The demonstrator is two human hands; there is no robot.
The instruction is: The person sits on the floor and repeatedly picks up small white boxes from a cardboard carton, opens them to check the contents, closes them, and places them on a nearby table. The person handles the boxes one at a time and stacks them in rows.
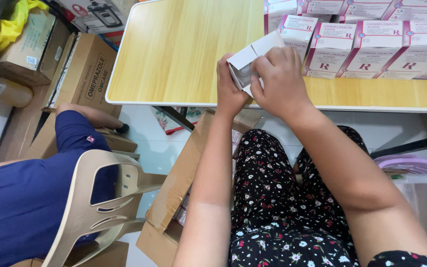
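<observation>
A small white carton [247, 58] with an open end flap is held over the near edge of the wooden table [174, 54]. My left hand [229, 88] grips it from below and the side. My right hand [278, 79] covers its right part, fingers pressed on the open end. Something silvery shows inside the opening. Just right of my hands stand rows of white and magenta medicine boxes [366, 47] on the table.
An open cardboard box [184, 173] with packs inside stands on the floor by my knees. A person in blue [21, 198] sits in a beige plastic chair [95, 198] at left. More cardboard boxes [82, 74] line the left wall. A purple-rimmed bin [416, 165] is at right.
</observation>
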